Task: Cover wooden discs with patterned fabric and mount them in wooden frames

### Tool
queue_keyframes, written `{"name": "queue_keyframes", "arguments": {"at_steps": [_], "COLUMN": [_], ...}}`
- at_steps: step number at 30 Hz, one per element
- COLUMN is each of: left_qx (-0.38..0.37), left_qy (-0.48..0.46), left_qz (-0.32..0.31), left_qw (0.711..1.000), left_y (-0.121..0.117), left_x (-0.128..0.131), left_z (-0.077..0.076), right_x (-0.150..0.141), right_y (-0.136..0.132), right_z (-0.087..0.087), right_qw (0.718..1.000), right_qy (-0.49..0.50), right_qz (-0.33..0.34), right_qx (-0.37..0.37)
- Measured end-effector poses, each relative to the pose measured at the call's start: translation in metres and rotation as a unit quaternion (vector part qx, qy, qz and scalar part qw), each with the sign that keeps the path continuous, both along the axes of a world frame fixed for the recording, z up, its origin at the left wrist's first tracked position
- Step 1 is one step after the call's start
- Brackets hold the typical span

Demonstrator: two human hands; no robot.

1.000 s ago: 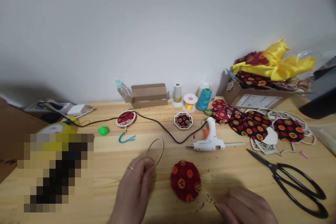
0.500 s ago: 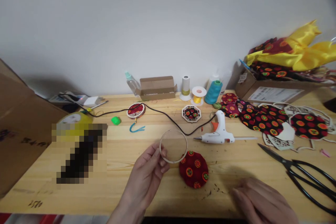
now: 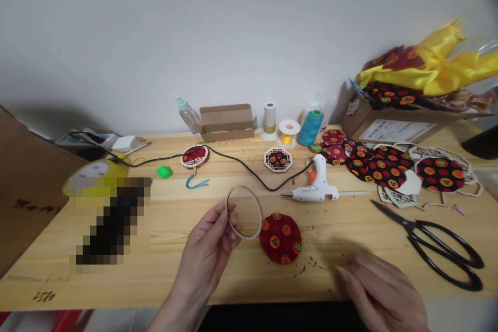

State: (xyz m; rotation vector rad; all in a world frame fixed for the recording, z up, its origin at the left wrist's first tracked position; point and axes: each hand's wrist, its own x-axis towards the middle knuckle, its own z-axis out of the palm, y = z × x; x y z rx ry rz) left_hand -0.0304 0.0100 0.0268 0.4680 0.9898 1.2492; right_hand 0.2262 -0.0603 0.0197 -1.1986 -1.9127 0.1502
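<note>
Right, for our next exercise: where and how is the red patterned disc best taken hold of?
Probably by the rim of the disc, thumb and fingers on opposite edges, with the right hand coming from the right: it lies flat, round, showing no handle, and the ring in the left hand crowds its left side.

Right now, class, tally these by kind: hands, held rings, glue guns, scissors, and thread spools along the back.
Hands: 2 (left hand, right hand)
Held rings: 1 (thin ring)
Glue guns: 1 (white glue gun)
Scissors: 1 pair (black scissors)
Thread spools: 3 (olive spool, yellow spool, teal spool)
Total: 8
</note>
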Motion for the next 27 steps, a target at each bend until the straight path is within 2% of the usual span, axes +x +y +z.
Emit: {"name": "queue_keyframes", "arguments": {"at_steps": [8,15,20,24,27], "left_qx": [0.018,-0.003,-0.016,-0.001,-0.006], "left_qy": [0.090,0.101,0.104,0.128,0.152], "left_qz": [-0.004,-0.016,-0.041,-0.127,-0.216], "left_qw": [0.996,0.995,0.994,0.984,0.965], "left_y": [0.000,0.000,-0.003,-0.016,-0.030], "left_x": [0.003,0.005,0.010,0.013,0.013], "left_z": [-0.004,-0.008,-0.001,0.005,0.005], "right_x": [0.002,0.005,0.007,0.004,-0.002], "right_y": [0.000,0.003,0.005,0.009,0.010], "right_z": [-0.001,-0.002,0.003,0.010,0.017], "right_qw": [1.000,1.000,1.000,0.999,0.987], "right_qy": [-0.013,-0.023,-0.010,0.029,0.095], "right_qz": [-0.004,0.000,0.005,0.003,0.026], "right_qx": [-0.002,0.008,-0.001,-0.043,-0.129]}}
